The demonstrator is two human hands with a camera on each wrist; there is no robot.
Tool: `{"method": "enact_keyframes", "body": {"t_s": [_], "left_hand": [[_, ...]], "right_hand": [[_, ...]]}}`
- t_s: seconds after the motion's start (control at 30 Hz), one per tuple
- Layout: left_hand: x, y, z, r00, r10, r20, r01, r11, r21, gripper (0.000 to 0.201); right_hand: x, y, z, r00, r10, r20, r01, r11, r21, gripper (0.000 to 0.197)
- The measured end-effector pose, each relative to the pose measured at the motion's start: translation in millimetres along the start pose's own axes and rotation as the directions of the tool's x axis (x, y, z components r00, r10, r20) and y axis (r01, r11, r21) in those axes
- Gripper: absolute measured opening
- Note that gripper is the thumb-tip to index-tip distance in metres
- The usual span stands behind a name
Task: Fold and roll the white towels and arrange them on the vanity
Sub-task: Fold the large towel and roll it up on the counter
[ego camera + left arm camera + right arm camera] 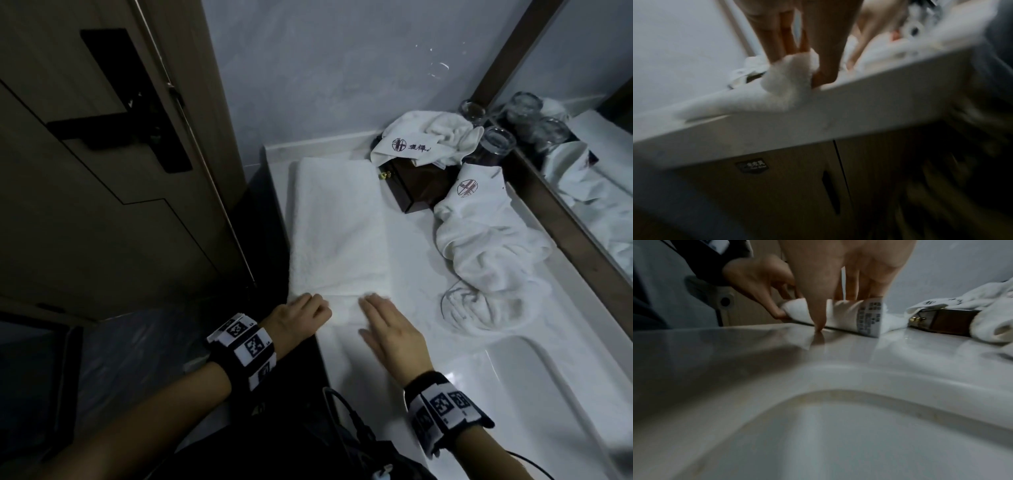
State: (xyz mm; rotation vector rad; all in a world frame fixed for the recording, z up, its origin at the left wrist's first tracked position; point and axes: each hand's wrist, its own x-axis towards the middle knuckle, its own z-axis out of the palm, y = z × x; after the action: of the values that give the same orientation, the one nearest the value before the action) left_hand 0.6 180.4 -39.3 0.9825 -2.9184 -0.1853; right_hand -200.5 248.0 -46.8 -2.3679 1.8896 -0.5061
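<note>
A white towel (337, 236), folded into a long strip, lies lengthwise on the left of the white vanity top (411, 263). My left hand (320, 308) pinches the strip's near left corner, and the left wrist view shows that corner (791, 76) lifted between thumb and fingers. My right hand (373, 305) lies flat on the near end with straight fingers. In the right wrist view the near edge (840, 311) curls up in front of those fingers, a printed care label (869, 316) shows on it, and the thumb tip touches the counter.
Two crumpled white towels with a red logo lie further back, one (431, 137) draped over a dark wooden box (421, 188), one (486, 240) by the mirror (596, 178). Drinking glasses (496, 144) stand in the corner. The sink basin (513, 394) is near right, a door (102, 154) to the left.
</note>
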Motion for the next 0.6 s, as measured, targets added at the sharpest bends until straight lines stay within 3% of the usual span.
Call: {"method": "enact_keyframes", "body": {"t_s": [0.07, 0.13, 0.2, 0.33, 0.43, 0.5, 0.6], "left_hand": [[3, -8, -11, 0.994, -0.108, 0.004, 0.106, 0.966, -0.236, 0.032], [8, -26, -15, 0.980, -0.158, 0.122, 0.198, 0.858, -0.475, 0.034], [15, -37, -22, 0.956, -0.196, 0.217, 0.289, 0.748, -0.597, 0.036], [23, -54, -26, 0.923, -0.258, 0.287, 0.383, 0.535, -0.753, 0.038], [33, -66, -20, 0.890, -0.288, 0.354, 0.455, 0.504, -0.734, 0.031], [41, -66, -15, 0.874, -0.319, 0.368, 0.486, 0.521, -0.702, 0.029], [49, -62, -6, 0.921, -0.317, 0.226, 0.389, 0.719, -0.576, 0.035]], "right_hand": [[6, 10, -2, 0.997, 0.070, 0.032, -0.071, 0.996, 0.060, 0.047], [15, 21, -7, 0.974, 0.170, 0.152, -0.200, 0.956, 0.217, 0.042], [23, 32, -10, 0.935, 0.235, 0.267, -0.316, 0.894, 0.319, 0.039], [40, 45, -13, 0.843, 0.386, 0.376, -0.530, 0.717, 0.453, 0.029], [56, 45, -8, 0.789, 0.469, 0.397, -0.614, 0.618, 0.491, 0.015], [67, 45, -4, 0.737, 0.519, 0.433, -0.675, 0.531, 0.512, 0.019], [85, 47, 0, 0.669, 0.549, 0.500, -0.742, 0.466, 0.481, 0.027]]}}
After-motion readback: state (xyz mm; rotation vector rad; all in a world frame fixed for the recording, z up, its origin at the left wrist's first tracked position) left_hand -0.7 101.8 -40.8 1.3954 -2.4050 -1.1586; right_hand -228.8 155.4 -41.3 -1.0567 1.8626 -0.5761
